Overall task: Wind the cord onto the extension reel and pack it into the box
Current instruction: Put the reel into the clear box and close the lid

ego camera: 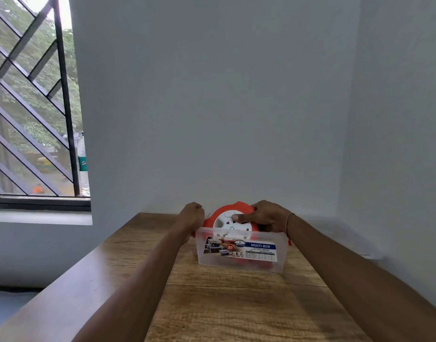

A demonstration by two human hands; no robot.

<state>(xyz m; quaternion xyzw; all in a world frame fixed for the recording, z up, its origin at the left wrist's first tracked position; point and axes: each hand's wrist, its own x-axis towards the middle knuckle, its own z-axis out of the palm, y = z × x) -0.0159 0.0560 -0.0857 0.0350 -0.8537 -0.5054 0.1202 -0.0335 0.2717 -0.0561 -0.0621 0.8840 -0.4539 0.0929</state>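
A red extension reel (225, 213) with a white socket face stands tilted inside a clear plastic box (241, 264) labelled MULTI-BOX, its upper half above the rim. My right hand (266, 215) grips the reel's top right edge, thumb on the white face. At the reel's left edge is my left hand (193, 215), fingers curled, right by the box's left rim. What those fingers hold is hidden. No loose cord shows.
The box sits on a wooden table (236, 304) that ends at a grey wall just behind it. A barred window (34, 107) is to the left, with a plastic bottle (82, 164) on its sill.
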